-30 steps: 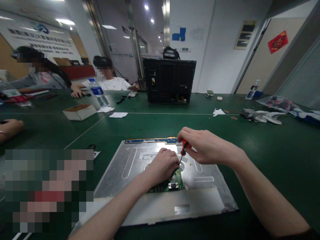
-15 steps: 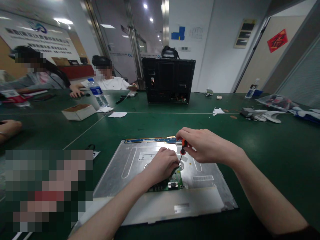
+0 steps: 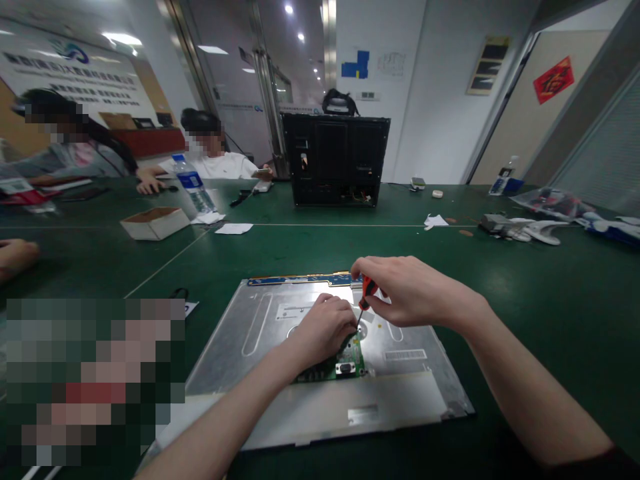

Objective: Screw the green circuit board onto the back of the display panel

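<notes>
A flat silver display panel (image 3: 410, 393) lies on the green table in front of me, its metal back facing up. On its middle sits a green circuit board (image 3: 357, 360) with a silver connector. My right hand (image 3: 405, 290) grips a red and black screwdriver (image 3: 367, 293) from above, the shaft slanting down to the board's upper right corner. My left hand (image 3: 327, 327) rests over the board with fingers drawn together near the screwdriver's tip. Whatever those fingertips hold is hidden, and the left hand covers much of the board. A blue circuit strip (image 3: 300, 281) runs along the panel's far edge.
Farther back stands a black monitor housing (image 3: 337, 160). To the left are an open cardboard box (image 3: 156, 225), a water bottle (image 3: 193, 183) and seated people. White plastic parts (image 3: 530, 230) and a crumpled tissue (image 3: 436, 221) lie at the right. Part of the left foreground is pixelated.
The view has shifted very slightly. The screwdriver handle shows a little turned in my right hand; my left hand keeps its place on the board.
</notes>
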Action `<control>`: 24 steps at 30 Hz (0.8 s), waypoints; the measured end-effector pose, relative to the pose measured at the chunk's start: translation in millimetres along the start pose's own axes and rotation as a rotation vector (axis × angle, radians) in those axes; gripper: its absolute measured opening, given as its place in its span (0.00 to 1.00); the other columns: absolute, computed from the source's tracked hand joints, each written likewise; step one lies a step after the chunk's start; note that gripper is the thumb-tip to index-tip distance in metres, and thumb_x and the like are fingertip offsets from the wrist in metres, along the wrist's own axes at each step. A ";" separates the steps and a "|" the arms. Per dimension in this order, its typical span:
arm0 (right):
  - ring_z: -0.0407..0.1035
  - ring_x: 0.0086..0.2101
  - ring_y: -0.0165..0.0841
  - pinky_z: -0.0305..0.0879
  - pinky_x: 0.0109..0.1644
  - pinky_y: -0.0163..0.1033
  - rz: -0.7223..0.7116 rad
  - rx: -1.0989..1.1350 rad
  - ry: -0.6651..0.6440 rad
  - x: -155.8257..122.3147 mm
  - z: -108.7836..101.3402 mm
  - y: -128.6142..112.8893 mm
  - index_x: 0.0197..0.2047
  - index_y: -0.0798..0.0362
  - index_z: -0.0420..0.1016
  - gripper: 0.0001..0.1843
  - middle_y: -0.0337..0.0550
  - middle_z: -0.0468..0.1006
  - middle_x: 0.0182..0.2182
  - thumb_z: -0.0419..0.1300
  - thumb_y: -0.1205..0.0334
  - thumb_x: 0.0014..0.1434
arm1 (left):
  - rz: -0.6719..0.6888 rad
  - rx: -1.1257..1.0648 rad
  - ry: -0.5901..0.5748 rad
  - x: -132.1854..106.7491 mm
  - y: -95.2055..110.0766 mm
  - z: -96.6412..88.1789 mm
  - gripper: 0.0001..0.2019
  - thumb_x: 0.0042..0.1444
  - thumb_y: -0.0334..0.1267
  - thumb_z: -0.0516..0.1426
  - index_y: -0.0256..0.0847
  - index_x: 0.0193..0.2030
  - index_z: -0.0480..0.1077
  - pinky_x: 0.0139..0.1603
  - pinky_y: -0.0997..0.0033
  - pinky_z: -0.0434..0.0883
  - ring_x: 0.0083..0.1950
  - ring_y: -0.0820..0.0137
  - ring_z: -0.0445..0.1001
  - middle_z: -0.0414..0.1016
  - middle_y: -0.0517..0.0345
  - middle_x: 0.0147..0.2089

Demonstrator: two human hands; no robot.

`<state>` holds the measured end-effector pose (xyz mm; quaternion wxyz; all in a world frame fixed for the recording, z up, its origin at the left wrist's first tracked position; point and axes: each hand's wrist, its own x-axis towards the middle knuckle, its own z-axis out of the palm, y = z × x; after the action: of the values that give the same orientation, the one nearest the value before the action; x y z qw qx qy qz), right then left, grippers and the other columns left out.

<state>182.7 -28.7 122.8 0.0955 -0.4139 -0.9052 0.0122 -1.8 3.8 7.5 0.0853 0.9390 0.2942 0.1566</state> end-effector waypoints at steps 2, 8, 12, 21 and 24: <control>0.66 0.31 0.31 0.51 0.28 0.35 -0.011 0.004 -0.004 -0.2 -0.3 -0.7 0.44 0.54 0.64 0.12 0.41 0.75 0.35 0.54 0.67 0.55 | 0.003 0.003 0.001 0.1 -0.2 0.4 0.04 0.56 0.29 0.57 0.40 0.31 0.72 0.45 0.66 0.59 0.38 0.69 0.70 0.74 0.60 0.33; 0.67 0.28 0.31 0.47 0.26 0.35 0.058 -0.070 0.002 3.9 2.1 1.4 0.45 0.52 0.65 0.12 0.38 0.76 0.31 0.56 0.61 0.58 | -0.007 0.027 -0.010 0.2 -1.0 1.7 0.05 0.56 0.29 0.57 0.39 0.30 0.72 0.46 0.66 0.58 0.38 0.69 0.71 0.74 0.60 0.33; 0.67 0.29 0.31 0.48 0.27 0.35 0.043 -0.043 -0.001 1.6 0.5 2.1 0.45 0.52 0.65 0.13 0.39 0.76 0.33 0.57 0.60 0.57 | -0.001 0.027 -0.003 0.0 -1.8 2.4 0.05 0.56 0.30 0.57 0.40 0.31 0.72 0.45 0.66 0.59 0.38 0.69 0.71 0.74 0.61 0.34; 0.65 0.29 0.30 0.50 0.28 0.34 0.001 0.015 -0.016 0.7 -0.3 -1.0 0.42 0.53 0.65 0.09 0.40 0.75 0.34 0.55 0.67 0.55 | 0.002 0.023 0.005 0.3 -0.3 1.1 0.05 0.56 0.30 0.57 0.40 0.30 0.72 0.45 0.66 0.59 0.37 0.70 0.70 0.73 0.61 0.32; 0.65 0.28 0.30 0.48 0.27 0.35 0.038 -0.026 0.012 2.8 1.6 1.2 0.42 0.52 0.65 0.09 0.39 0.75 0.32 0.56 0.64 0.56 | 0.011 0.023 0.003 0.0 0.1 0.5 0.05 0.56 0.30 0.57 0.40 0.30 0.72 0.45 0.66 0.59 0.37 0.70 0.70 0.73 0.61 0.32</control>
<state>181.5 -25.7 121.5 0.0953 -0.4324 -0.8966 -0.0001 -1.5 3.7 7.1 0.0732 0.9412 0.2910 0.1551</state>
